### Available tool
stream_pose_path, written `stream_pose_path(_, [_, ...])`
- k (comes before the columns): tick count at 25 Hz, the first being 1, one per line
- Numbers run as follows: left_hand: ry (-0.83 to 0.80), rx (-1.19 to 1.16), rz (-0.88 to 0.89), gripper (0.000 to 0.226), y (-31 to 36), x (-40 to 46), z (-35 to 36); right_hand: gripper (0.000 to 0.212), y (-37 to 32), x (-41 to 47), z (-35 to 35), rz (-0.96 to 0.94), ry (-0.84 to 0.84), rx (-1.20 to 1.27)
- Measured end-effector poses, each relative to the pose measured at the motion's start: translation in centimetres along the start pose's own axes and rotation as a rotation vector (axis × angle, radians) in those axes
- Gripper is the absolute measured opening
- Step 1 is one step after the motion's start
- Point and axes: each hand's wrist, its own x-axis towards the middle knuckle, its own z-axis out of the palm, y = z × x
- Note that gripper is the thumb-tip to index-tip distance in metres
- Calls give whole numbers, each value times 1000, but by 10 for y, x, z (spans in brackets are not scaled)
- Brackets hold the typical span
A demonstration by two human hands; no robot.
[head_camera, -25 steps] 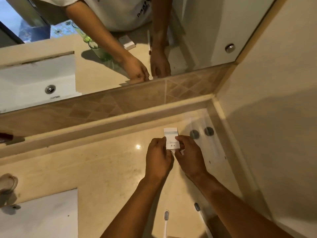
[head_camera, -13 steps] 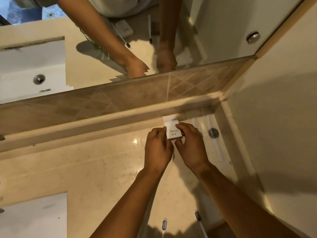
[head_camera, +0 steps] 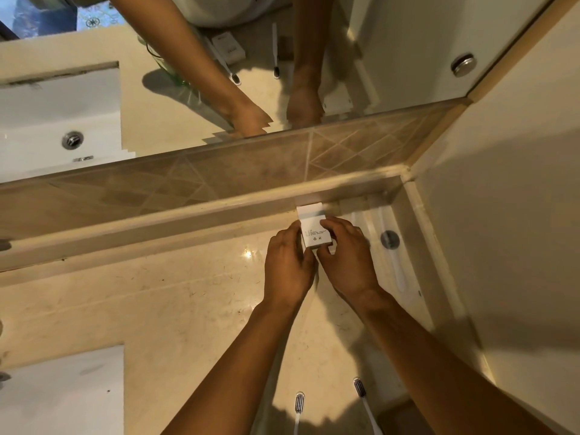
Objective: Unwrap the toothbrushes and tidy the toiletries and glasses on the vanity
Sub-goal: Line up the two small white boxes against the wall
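A small white box [head_camera: 314,232] with printed text stands against the low ledge at the back of the beige vanity top [head_camera: 175,309]. My left hand [head_camera: 287,268] grips its left side and my right hand [head_camera: 346,259] grips its right side and top. Two unwrapped toothbrushes lie near the front edge, one [head_camera: 298,406] between my forearms and one [head_camera: 361,390] partly under my right arm. To the right of the box lies a clear wrapper [head_camera: 392,255] with a white toothbrush and a dark round sticker inside.
A mirror [head_camera: 392,42] runs along the back and reflects my arms, a green glass, another small box and the toothbrushes. A white sink [head_camera: 62,394] sits at the lower left. The side wall [head_camera: 508,215] closes the corner on the right.
Both hands have carried the white box away from me, from the open countertop to the ledge in the back corner. It now covers part of the wrapper.
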Motion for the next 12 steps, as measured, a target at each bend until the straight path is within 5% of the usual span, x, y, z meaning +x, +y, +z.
stream_pose_path(5, [-34,48,13,60,5,-30,-21,43,-7,-38,-18,0,43,94])
stream_pose_path(12, [-43,-23,-93,17,6,-169,-29,28,16,-181,-28,-24,-87,80])
